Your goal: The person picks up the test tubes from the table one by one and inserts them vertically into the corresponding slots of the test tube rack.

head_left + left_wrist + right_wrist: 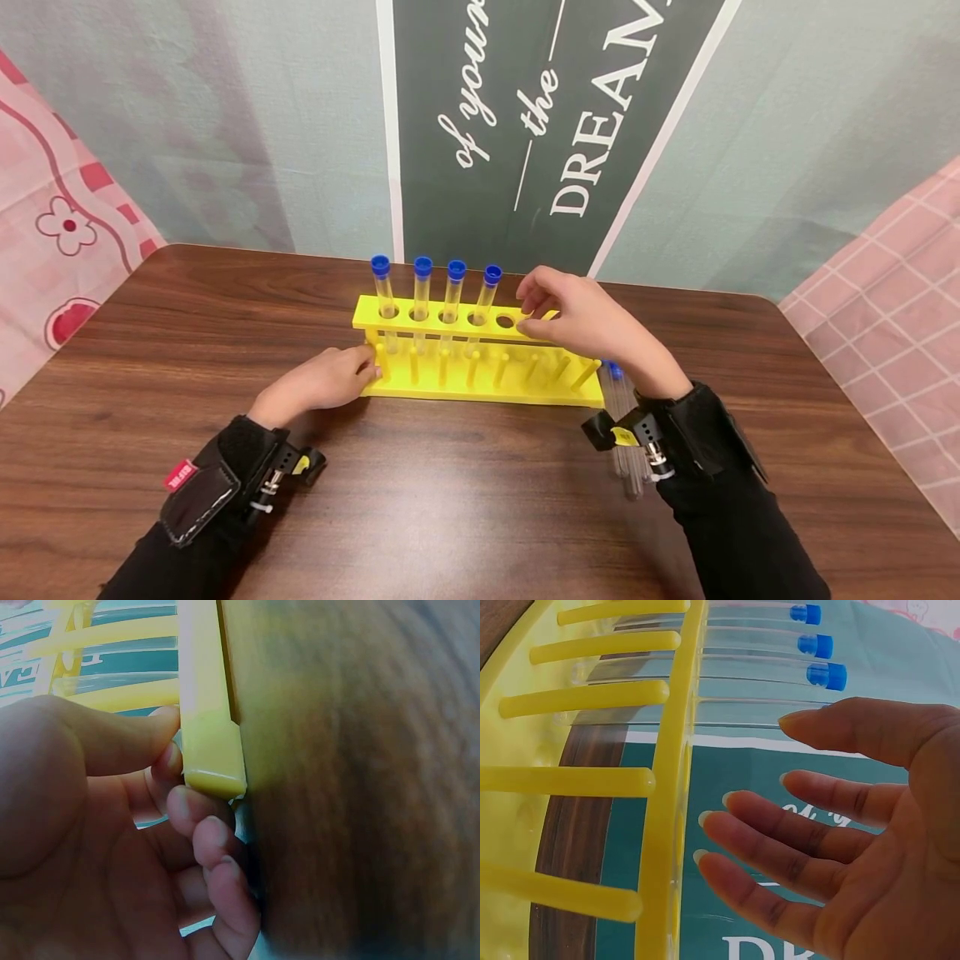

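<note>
Left hand at the rack's 9 o'clock end, fingers curled against the corner post and base of the yellow test-tube rack; in the wrist view, thumb above and fingertips tucked under and around the yellow end piece. Grips there, most likely, to keep the light plastic frame from sliding or tipping on the smooth wood.

Right hand over the rack's 3 o'clock half, fingers relaxed and spread, holding nothing; fingertips just beside the top rail in the wrist view, thumb and forefinger hovering near the open hole. Whether the tips actually touch the rail: cannot tell.

Outward from there: four capped tubes upright in the holes toward 9 o'clock, blue caps up (clear glass, seemingly empty), each seated through the top rail so the lower part rests inside the frame. Next hole toward 3 o'clock vacant, the one beyond it hidden under the hand. Row of yellow drying pegs along the near side, slanting up toward the viewer, bare.

Further out, at roughly 4 o'clock from the rack, more clear tubes lying flat on the worktop, partly hidden behind the right wrist strap; one blue cap peeking out by the rack's corner. Laid flat, presumably, since round glass will not stand unaided.

Rack set crosswise near the far edge, long side facing the person, both ends within easy reach.
</note>
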### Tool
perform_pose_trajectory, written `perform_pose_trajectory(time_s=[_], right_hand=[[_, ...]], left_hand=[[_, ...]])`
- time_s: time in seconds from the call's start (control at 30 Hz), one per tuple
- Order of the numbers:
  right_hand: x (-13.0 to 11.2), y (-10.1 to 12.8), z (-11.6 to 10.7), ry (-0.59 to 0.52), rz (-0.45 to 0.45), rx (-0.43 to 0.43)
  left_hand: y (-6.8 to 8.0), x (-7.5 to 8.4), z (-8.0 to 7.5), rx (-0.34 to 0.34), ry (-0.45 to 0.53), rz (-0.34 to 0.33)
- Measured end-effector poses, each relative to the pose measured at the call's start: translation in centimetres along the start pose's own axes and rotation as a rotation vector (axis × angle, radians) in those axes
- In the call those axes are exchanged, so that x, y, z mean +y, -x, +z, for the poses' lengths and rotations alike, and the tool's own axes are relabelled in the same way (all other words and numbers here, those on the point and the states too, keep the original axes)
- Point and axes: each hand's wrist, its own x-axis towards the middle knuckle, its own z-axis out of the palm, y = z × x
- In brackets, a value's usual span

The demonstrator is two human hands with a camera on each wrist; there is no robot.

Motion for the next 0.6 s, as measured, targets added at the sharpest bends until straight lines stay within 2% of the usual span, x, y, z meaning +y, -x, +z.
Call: perform_pose_trajectory(time_s=[0.33,0.6], right_hand=[[0.1,1.6,-0.6,0.071,0.039,0.004],[0.5,3.0,-1.0,0.074,0.069,-0.004]], left_hand=[[0.1,0.2,-0.1,-0.004,-0.003,-0.005],[0.1,0.2,-0.1,-0.004,0.004,-0.003]])
